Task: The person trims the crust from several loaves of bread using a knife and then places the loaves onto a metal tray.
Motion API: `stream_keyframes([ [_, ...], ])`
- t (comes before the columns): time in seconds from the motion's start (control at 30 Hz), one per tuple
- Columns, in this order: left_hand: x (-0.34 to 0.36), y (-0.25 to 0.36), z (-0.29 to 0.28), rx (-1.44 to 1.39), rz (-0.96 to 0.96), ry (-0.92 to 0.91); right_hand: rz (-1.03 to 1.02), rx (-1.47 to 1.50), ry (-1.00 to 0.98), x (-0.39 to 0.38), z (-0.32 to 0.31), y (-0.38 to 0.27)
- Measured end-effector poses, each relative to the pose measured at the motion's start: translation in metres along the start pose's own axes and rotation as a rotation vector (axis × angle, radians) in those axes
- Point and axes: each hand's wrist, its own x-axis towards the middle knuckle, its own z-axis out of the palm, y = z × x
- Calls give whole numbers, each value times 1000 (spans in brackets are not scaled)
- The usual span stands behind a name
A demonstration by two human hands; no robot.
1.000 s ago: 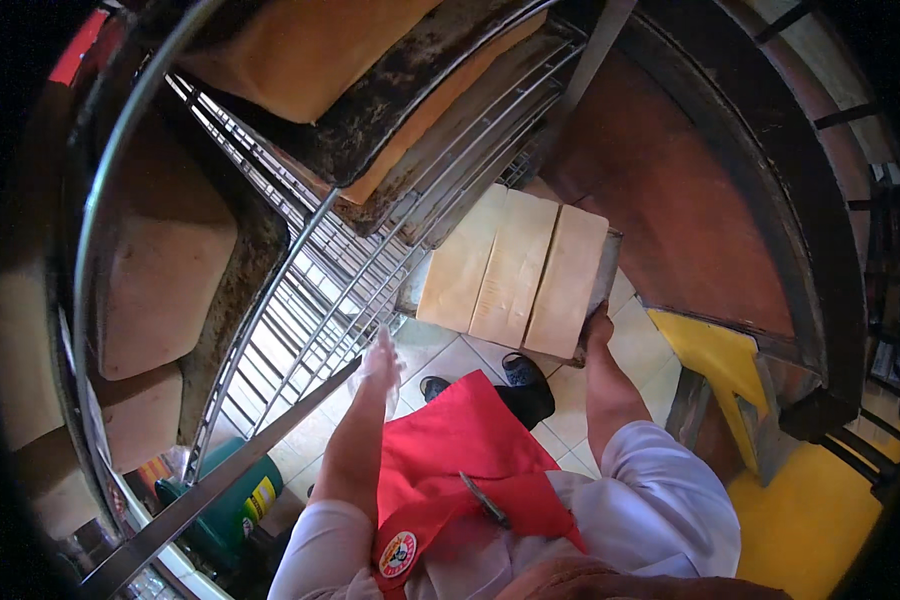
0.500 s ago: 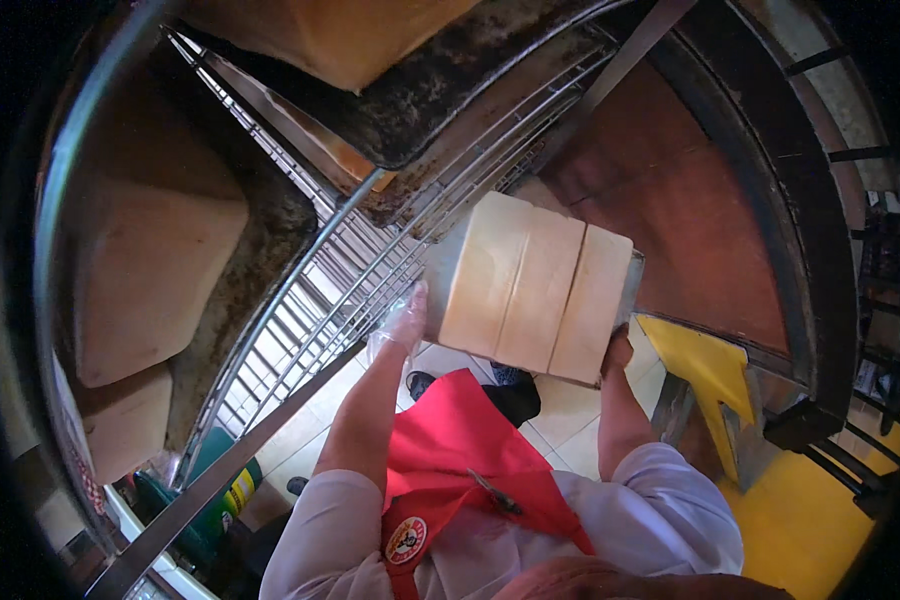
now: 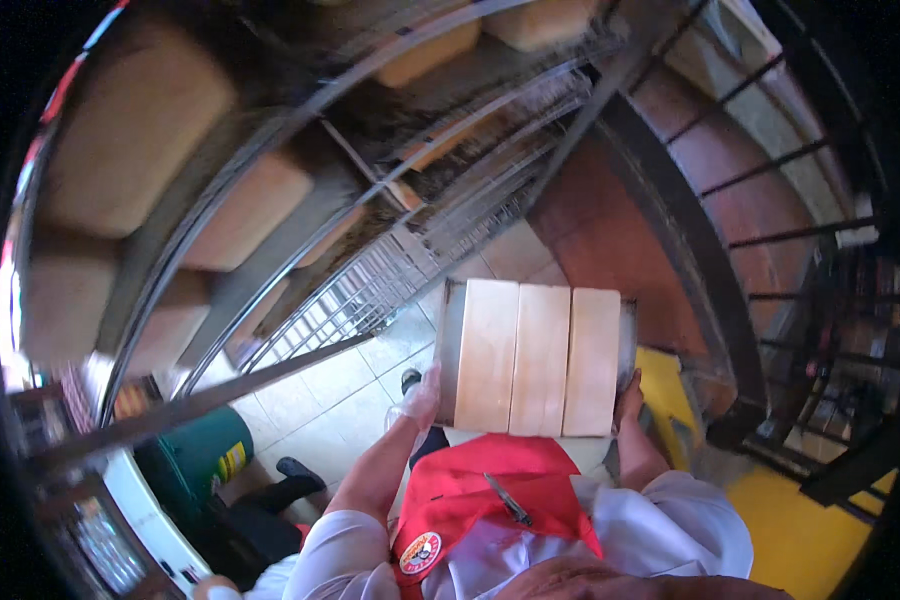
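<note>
Three long, pale loaves of bread lie side by side on a dark metal baking tray in front of my body. My left hand, in a clear plastic glove, is closed on the tray's left edge. On the opposite edge, my right hand grips the tray near its front corner; some of its fingers are hidden under it. Bare strips of metal show at both sides of the loaves.
A wire rack at the left holds several trays of loaves. A brown-red panel with a dark metal frame stands at the right, near a yellow piece. A green bin and another person's shoe are at the lower left.
The tray of bread has come away from the rack, nearer my body, and now sits squarer to me. Both hands have kept their hold while the view turned.
</note>
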Motion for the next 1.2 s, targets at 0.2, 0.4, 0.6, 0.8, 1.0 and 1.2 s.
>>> stream_keyframes([
  [0.2,-138,4,10,-465,-219,244,28,-119,-279,-53,12,-67],
  [0.4,-240,-115,-25,-335,-236,593,-386,-255,-554,-158,63,-75],
  [0.6,-390,-221,-49,-1106,202,776,-193,-336,-911,-264,99,-42],
  [0.8,-522,-247,-68,-1266,546,921,-212,-325,-1255,-444,116,-88],
  [1.0,-531,-214,-118,-1524,778,704,-532,-393,-1388,-549,189,-201],
  [1.2,-556,-168,-229,-1509,854,896,-389,-276,-1609,-634,310,-234],
])
